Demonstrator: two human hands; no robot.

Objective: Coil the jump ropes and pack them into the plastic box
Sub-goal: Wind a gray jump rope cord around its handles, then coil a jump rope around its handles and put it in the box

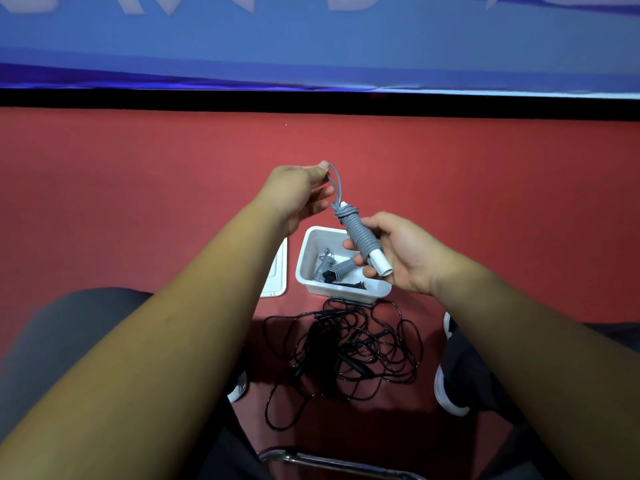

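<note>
Item: grey jump rope [358, 233], wound round white handles, held above the plastic box [346, 292]. Long axis diagonal: bare handle end points lower right, wrapped end upper left. Your right hand [398, 258] curls round the bundle. Your left hand [298, 192] pinches its loose loop above. Black ropes [346, 351] lie tangled on the floor beside the box.

Bare forearms [173, 323], dark trousers [69, 327] — black shoes [450, 389] with white soles.
</note>
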